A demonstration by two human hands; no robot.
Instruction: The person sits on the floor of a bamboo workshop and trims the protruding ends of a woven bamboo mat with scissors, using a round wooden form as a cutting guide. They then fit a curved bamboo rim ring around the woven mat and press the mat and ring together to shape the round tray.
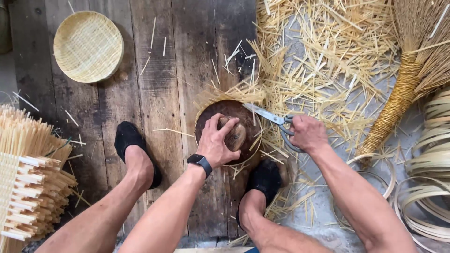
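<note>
My left hand (216, 140) presses down on a round wooden knob atop a dark brown round mould (220, 117) that stands on the plank floor between my feet. Pale bamboo strips (225, 93) stick out in a fringe around the mould's far rim. My right hand (307, 133) grips the handles of metal scissors (267, 115), whose blades point left at the strips on the mould's right edge. A dark watch sits on my left wrist.
A finished round woven tray (88, 46) lies at the far left. Stacked woven bamboo mats (28, 173) sit at the left. Cut bamboo trimmings (323, 56) litter the right side, beside a straw broom (412, 70) and coiled bamboo hoops (429, 187).
</note>
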